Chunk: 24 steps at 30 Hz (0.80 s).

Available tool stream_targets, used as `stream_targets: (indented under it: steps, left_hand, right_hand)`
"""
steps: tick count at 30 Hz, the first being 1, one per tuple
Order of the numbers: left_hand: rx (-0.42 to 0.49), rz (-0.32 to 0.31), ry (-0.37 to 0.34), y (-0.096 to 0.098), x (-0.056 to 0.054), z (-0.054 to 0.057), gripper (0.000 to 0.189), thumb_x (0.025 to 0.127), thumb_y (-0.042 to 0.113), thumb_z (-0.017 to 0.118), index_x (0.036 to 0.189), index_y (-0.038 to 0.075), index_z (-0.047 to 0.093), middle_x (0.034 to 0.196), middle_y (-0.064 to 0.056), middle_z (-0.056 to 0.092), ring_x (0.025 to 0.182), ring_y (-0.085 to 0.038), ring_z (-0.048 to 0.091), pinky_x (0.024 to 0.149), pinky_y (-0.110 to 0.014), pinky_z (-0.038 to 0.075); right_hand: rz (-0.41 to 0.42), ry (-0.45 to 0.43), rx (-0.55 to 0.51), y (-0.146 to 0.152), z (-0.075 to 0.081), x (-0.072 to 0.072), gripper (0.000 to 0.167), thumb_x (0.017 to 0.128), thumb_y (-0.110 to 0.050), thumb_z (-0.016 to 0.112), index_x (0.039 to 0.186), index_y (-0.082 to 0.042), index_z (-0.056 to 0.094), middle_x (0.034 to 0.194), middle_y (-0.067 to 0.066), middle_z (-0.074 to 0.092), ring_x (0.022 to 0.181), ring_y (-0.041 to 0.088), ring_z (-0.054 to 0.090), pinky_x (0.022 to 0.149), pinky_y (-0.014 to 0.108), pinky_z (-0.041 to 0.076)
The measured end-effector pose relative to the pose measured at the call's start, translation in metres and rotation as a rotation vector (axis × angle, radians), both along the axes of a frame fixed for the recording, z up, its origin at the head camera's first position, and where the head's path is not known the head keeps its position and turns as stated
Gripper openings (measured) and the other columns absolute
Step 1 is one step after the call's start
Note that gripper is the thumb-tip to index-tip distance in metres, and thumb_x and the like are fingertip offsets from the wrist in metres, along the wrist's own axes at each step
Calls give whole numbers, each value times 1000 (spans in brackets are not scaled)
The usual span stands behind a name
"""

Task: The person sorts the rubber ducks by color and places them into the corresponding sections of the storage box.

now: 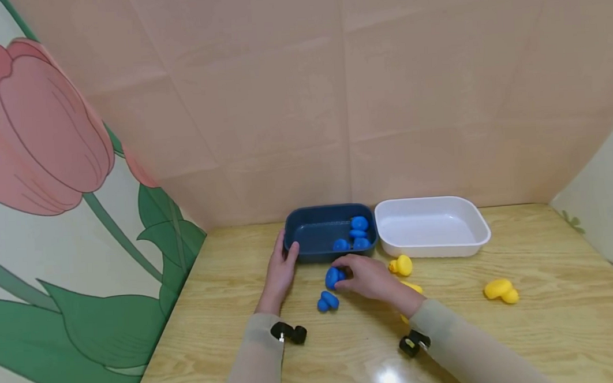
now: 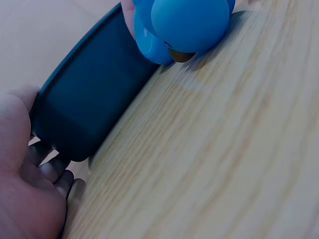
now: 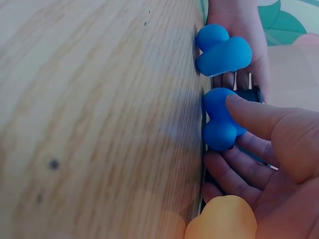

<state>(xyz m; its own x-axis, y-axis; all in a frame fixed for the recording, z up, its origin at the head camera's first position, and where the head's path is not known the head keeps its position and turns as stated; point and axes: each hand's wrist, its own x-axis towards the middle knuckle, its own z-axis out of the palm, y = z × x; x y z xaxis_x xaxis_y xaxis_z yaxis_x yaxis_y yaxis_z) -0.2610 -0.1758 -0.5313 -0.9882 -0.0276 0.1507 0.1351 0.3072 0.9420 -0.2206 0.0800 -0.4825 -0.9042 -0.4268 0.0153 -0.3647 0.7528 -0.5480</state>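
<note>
My left hand grips the left end of a dark blue tray, thumb near its front corner. Several blue toy ducks lie in the tray's right half. In front of the tray, my right hand pinches a blue toy duck between thumb and fingers, low over the table. A second loose blue duck rests on the wood nearer to me; its dark beak shows in the left wrist view. The right palm faces the held duck in the right wrist view, with a yellow duck close below.
A white tray stands right beside the dark blue one, against the covered back wall. One yellow duck sits before it, another farther right, and more yellow shows partly behind my right forearm. A tulip-patterned panel borders the left side.
</note>
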Motion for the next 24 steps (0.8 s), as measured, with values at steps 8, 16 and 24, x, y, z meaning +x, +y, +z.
stream_targets:
  steps: [8,16,24]
  left_hand:
    - [9,3,6,1,-1,1,69,118,40,55,177,18,26,181,-6,27,167,-29,23,134,-51,21]
    - [-1,5,-5,2,0,1,80,114,58,53,178,19,25,181,-4,26,167,-28,22,134,-51,21]
    - [2,6,-19,1,0,0,84,112,64,54,178,20,25,181,-3,26,167,-28,23,134,-50,22]
  right_hand:
    - [5,15,-5,-1,0,1,41,97,-29,89,134,-16,77,114,-5,74,95,17,63,90,42,59]
    - [10,29,-74,2,1,4,41,97,-29,90,134,-16,77,112,-6,73,94,19,63,85,39,57]
    - [11,78,-125,2,9,10,41,97,-31,89,134,-19,77,121,-4,73,103,19,66,91,40,59]
